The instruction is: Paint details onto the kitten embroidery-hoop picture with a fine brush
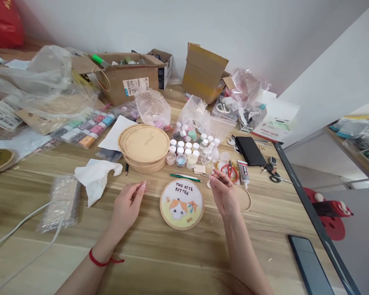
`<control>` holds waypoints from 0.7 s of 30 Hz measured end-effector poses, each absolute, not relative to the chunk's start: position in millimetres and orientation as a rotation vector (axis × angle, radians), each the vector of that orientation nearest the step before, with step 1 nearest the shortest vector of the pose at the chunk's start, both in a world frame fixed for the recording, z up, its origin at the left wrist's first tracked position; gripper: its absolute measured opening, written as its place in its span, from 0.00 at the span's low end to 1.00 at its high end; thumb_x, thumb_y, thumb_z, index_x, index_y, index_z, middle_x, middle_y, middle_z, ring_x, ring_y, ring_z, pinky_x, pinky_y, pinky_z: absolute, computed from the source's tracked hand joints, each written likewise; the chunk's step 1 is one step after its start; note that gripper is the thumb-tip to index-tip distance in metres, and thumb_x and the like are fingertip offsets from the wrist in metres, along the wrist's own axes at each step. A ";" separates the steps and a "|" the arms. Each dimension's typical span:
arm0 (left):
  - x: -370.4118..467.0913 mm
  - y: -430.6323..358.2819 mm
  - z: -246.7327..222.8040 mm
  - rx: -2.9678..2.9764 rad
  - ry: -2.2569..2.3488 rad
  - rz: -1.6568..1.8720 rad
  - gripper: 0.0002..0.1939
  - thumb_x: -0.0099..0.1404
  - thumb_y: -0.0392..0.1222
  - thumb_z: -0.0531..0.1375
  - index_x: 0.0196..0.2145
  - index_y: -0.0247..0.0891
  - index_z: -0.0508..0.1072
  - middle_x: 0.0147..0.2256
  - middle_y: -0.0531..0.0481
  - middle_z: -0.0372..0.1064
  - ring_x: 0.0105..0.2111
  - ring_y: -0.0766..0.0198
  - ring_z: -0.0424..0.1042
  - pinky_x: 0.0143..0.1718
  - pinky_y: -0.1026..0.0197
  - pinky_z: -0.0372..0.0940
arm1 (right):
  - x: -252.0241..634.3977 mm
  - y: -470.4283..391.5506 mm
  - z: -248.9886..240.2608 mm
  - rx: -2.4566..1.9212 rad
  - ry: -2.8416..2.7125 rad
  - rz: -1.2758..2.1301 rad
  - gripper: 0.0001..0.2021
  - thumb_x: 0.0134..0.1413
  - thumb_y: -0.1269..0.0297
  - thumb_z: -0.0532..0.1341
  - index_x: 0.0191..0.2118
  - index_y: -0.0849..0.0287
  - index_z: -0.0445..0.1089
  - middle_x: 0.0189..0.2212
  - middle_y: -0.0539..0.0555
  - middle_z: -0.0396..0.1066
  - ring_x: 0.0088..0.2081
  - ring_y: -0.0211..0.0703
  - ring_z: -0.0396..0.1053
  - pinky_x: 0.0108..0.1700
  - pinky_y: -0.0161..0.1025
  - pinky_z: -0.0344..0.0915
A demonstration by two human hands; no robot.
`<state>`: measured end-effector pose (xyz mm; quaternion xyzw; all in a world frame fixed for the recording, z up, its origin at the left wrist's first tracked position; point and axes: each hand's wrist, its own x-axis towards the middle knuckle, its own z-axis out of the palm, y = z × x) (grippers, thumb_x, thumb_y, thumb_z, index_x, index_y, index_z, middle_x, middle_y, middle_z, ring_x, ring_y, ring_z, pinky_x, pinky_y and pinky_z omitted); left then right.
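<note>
A round wooden plaque [182,204] lies flat on the table between my hands. Its face shows an orange and white kitten on a yellow and white ground, with dark lettering above. To its upper left, my left hand [129,201] is closed in a pinch, with a tiny glint at the fingertips too small to name. On the other side, my right hand [224,196] also has thumb and fingers pinched together; what they hold, if anything, I cannot make out. Neither hand touches the plaque. A green pencil [186,178] lies just beyond it.
Stacked wooden discs [146,143] stand behind, beside white-capped jars [188,146]. Red-handled pliers [230,171], a glue tube [243,173] and scissors [279,178] lie rightward. A phone [310,264] rests near the right edge. Crumpled tissue [95,178] and a white cable [53,237] lie left.
</note>
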<state>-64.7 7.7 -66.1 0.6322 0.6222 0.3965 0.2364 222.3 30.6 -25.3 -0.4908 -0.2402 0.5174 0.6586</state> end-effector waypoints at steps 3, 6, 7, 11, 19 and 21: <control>-63.9 7.9 -67.4 1.805 1.695 1.060 0.19 0.70 0.53 0.52 0.39 0.38 0.77 0.38 0.45 0.77 0.38 0.58 0.74 0.41 0.57 0.69 | 222.9 31.5 -24.9 -1.092 -0.563 1.231 0.16 0.35 0.64 0.75 0.36 0.53 0.79 0.33 0.50 0.78 0.38 0.39 0.74 0.42 0.36 0.70; -62.1 7.3 -66.5 1.846 1.697 1.061 0.19 0.70 0.53 0.52 0.38 0.38 0.77 0.37 0.45 0.77 0.38 0.58 0.74 0.39 0.58 0.69 | 221.3 31.7 -23.4 -1.087 -0.612 1.271 0.18 0.38 0.64 0.74 0.40 0.54 0.79 0.42 0.54 0.79 0.38 0.39 0.74 0.39 0.35 0.70; -61.6 7.0 -65.9 1.853 1.695 1.061 0.19 0.70 0.53 0.52 0.38 0.38 0.77 0.37 0.45 0.77 0.38 0.58 0.74 0.39 0.58 0.69 | 220.2 31.7 -23.0 -1.086 -0.628 1.288 0.18 0.40 0.62 0.73 0.41 0.55 0.78 0.43 0.55 0.79 0.36 0.38 0.74 0.36 0.35 0.71; -60.6 6.0 -63.8 1.868 1.696 1.055 0.19 0.70 0.53 0.52 0.38 0.38 0.77 0.36 0.45 0.77 0.38 0.58 0.74 0.39 0.57 0.69 | 212.4 31.8 -24.6 -1.105 -0.667 1.291 0.17 0.45 0.55 0.71 0.41 0.57 0.73 0.39 0.55 0.80 0.27 0.39 0.74 0.30 0.39 0.72; -60.9 6.3 -68.2 1.912 1.660 1.045 0.17 0.70 0.50 0.53 0.37 0.38 0.77 0.36 0.46 0.77 0.38 0.59 0.74 0.40 0.58 0.68 | 199.2 25.5 -43.9 -1.335 -0.850 1.120 0.15 0.40 0.62 0.73 0.35 0.57 0.70 0.32 0.54 0.80 0.35 0.48 0.78 0.41 0.47 0.73; -61.2 7.2 -68.6 1.902 1.662 1.047 0.17 0.70 0.50 0.53 0.37 0.38 0.77 0.35 0.46 0.77 0.37 0.59 0.74 0.39 0.59 0.68 | 197.8 22.5 -47.7 -1.388 -0.944 1.021 0.12 0.43 0.62 0.71 0.35 0.56 0.71 0.33 0.55 0.80 0.40 0.50 0.78 0.46 0.50 0.71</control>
